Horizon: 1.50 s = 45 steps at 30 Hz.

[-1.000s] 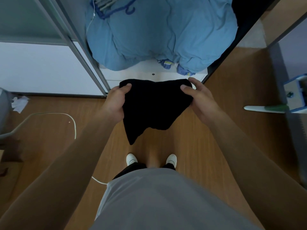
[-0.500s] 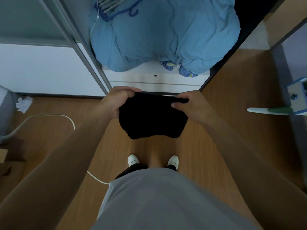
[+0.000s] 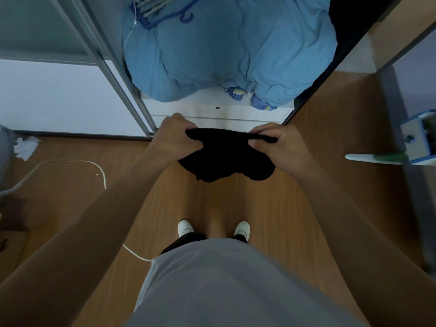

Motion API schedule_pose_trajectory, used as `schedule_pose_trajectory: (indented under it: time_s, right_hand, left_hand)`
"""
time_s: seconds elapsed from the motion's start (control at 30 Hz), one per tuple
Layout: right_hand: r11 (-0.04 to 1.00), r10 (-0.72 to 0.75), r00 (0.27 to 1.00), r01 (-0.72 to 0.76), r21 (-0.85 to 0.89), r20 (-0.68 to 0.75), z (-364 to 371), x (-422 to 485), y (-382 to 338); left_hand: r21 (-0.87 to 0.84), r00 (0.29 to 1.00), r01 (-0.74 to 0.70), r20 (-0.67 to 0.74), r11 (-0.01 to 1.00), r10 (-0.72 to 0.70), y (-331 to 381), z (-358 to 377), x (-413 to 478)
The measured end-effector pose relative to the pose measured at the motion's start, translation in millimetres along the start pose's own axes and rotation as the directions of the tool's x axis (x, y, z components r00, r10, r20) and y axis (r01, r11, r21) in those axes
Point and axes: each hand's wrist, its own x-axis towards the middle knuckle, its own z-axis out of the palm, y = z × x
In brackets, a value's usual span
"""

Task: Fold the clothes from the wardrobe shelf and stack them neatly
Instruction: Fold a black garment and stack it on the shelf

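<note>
From the head camera, looking straight down: both arms are out in front, and between them hangs the black garment (image 3: pixel 226 159), held in the air above the wooden floor (image 3: pixel 325 142), just in front of the open wardrobe.

The left hand (image 3: pixel 175 140) grips the garment's top edge on its side, fingers curled over the cloth and the thumb tucked beneath. The right hand (image 3: pixel 280 147) does the same at the other end, fingers wrapped over the edge and thumb pinching from below. The top edge runs taut from fist to fist, and the rest drops in a short, bunched, doubled-over hang with a wavy bottom line.

Beyond the hands sits the white wardrobe shelf (image 3: pixel 212 108), and piled on it is a big blue duvet (image 3: pixel 224 50), bulging out past the shelf front. Small blue fabric pieces (image 3: pixel 237 93) peek out from under it. Blue hangers (image 3: pixel 165 16) lie on top at the back.

Down below are two white shoes (image 3: pixel 185 227), toes towards the wardrobe, with the person's grey shirt (image 3: pixel 224 279) filling the bottom of the view. A white cable (image 3: pixel 99 169) loops across the floor on the left, and crumpled white paper (image 3: pixel 24 146) lies near the wall. On the right, a white-and-green handle (image 3: pixel 372 158) pokes out from a blue-and-white box (image 3: pixel 417 138).
</note>
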Motion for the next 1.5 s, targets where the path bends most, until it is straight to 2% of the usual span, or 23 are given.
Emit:
schedule_pose_trajectory:
  time_s: [0.03, 0.1, 0.13, 0.2, 0.23, 0.27, 0.3, 0.4, 0.47, 0.53, 0.6, 0.67, 0.73, 0.8, 0.97, 1.1, 1.2, 1.27, 1.37, 1.4, 1.43, 1.5]
  right_hand:
    - [0.997, 0.019, 1.0, -0.018, 0.069, -0.012, -1, -1, -2]
    - [0.978, 0.045, 0.999, -0.041, 0.207, -0.018, -4, -2, -4]
    - [0.96, 0.055, 0.998, -0.05, 0.275, -0.01, -6, -3, -5]
    - [0.911, 0.074, 0.997, -0.073, 0.406, 0.014, -8, -4, -7]
    - [0.884, 0.083, 0.996, -0.086, 0.46, 0.027, -8, -4, -7]
    - [0.857, 0.093, 0.995, -0.1, 0.505, 0.038, -8, -5, -7]
    - [0.831, 0.109, 0.993, -0.119, 0.544, 0.05, -7, -5, -8]
    - [0.767, 0.156, 0.984, -0.175, 0.618, 0.085, -5, -8, -6]
    - [0.74, 0.191, 0.976, -0.211, 0.639, 0.102, -6, -9, -3]
    - [0.715, 0.254, 0.959, -0.274, 0.643, 0.126, -13, -8, 2]
    - [0.707, 0.335, 0.928, -0.363, 0.607, 0.165, -28, -6, 9]
    - [0.706, 0.389, 0.897, -0.436, 0.558, 0.208, -44, -3, 17]
    - [0.718, 0.386, 0.893, -0.449, 0.532, 0.233, -53, -2, 26]
    - [0.719, 0.333, 0.91, -0.413, 0.558, 0.245, -50, -2, 33]
    - [0.577, 0.131, 0.943, -0.324, 0.75, 0.307, -1, -5, 44]
    - [0.664, 0.056, 0.981, -0.175, 0.727, 0.185, 36, -6, 36]
    - [0.712, -0.032, 0.989, -0.077, 0.698, 0.142, 49, 3, 14]
    - [0.661, -0.08, 0.989, -0.038, 0.749, 0.121, 59, 10, -1]
    - [0.575, -0.14, 0.983, -0.018, 0.818, 0.12, 75, 16, -15]
    - [0.575, -0.151, 0.978, -0.029, 0.818, 0.14, 80, 16, -19]
    - [0.604, -0.148, 0.975, -0.043, 0.796, 0.165, 85, 17, -24]
    - [0.73, -0.111, 0.972, -0.062, 0.68, 0.208, 98, 19, -38]
  left_hand:
    - [-0.046, 1.0, -0.018, -0.015, 0.999, 0.017, -4, -1, 1]
    - [-0.342, 0.999, 0.025, 0.037, 0.939, -0.013, -12, -2, 2]
    - [-0.542, 0.995, 0.078, 0.089, 0.837, -0.035, -16, -1, 1]
    - [-0.82, 0.983, 0.18, 0.165, 0.543, -0.076, -22, 4, -3]
    - [-0.883, 0.978, 0.206, 0.194, 0.423, -0.072, -25, 9, -5]
    - [-0.91, 0.975, 0.22, 0.219, 0.35, -0.044, -28, 15, -9]
    - [-0.914, 0.969, 0.235, 0.248, 0.331, -0.002, -29, 21, -12]
    - [-0.856, 0.923, 0.28, 0.365, 0.436, 0.124, -27, 40, -20]
    - [-0.785, 0.903, 0.291, 0.414, 0.547, 0.113, -20, 47, -20]
    - [-0.727, 0.928, 0.246, 0.368, 0.641, 0.061, -14, 49, -16]
    - [-0.717, 0.951, 0.233, 0.31, 0.657, 0.002, -6, 46, -13]
    - [-0.752, 0.961, 0.253, 0.269, 0.609, -0.066, 3, 39, -10]
    - [-0.781, 0.966, 0.255, 0.229, 0.57, -0.118, 12, 29, -7]
    - [-0.801, 0.971, 0.239, 0.189, 0.549, -0.147, 21, 18, -5]
    - [-0.863, 0.97, 0.208, 0.121, 0.46, -0.212, 32, -13, -3]
    - [-0.866, 0.973, 0.188, 0.099, 0.463, -0.209, 24, -44, -3]
    - [-0.89, 0.977, 0.175, 0.104, 0.421, -0.186, 10, -64, -3]
    - [-0.915, 0.976, 0.18, 0.119, 0.362, -0.183, -2, -75, -2]
    - [-0.955, 0.963, 0.209, 0.163, 0.212, -0.215, -19, -89, -3]
    - [-0.962, 0.96, 0.213, 0.173, 0.17, -0.221, -26, -94, -3]
    - [-0.966, 0.957, 0.216, 0.179, 0.146, -0.229, -33, -98, -3]
    - [-0.96, 0.949, 0.223, 0.173, 0.172, -0.265, -47, -106, -2]
